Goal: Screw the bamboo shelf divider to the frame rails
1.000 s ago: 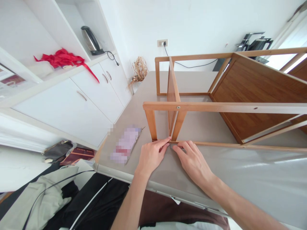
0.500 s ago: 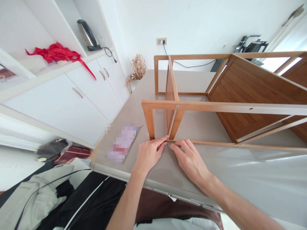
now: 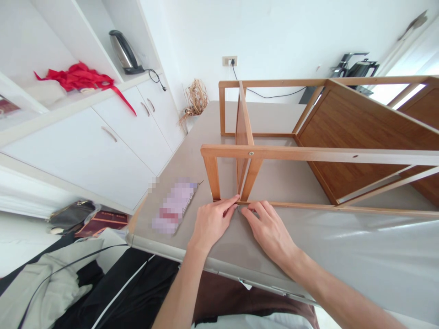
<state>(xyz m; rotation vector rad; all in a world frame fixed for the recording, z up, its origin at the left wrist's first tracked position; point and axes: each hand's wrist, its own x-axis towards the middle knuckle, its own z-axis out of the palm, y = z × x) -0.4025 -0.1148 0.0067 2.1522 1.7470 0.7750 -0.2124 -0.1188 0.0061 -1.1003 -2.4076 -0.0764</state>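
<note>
A wooden shelf frame (image 3: 295, 153) lies on its side on the grey table (image 3: 192, 242). At its lower near rail, below a slatted end panel, both my hands work close together. A thin bent metal piece, looking like a hex key (image 3: 239, 208), shows between them. My right hand (image 3: 270, 228) has its fingers curled and pinched on the key's right side. My left hand (image 3: 212, 221) presses its forefinger to the rail, thumb tucked below beside the key's bend. What its fingertips pinch is hidden. A bolt head (image 3: 251, 153) sits in the upper near rail.
A blurred pinkish packet (image 3: 174, 205) lies left of my left hand. Dried plants (image 3: 195, 103) stand by the table's far corner. White cabinets (image 3: 120, 132) with a kettle (image 3: 125, 52) and red ribbon (image 3: 80, 77) line the left. Clothes (image 3: 51, 283) are heaped below the table's left edge.
The view has shifted very slightly. Both hands stay at the same spot on the rail; the right fingers have moved only a little around the metal piece.
</note>
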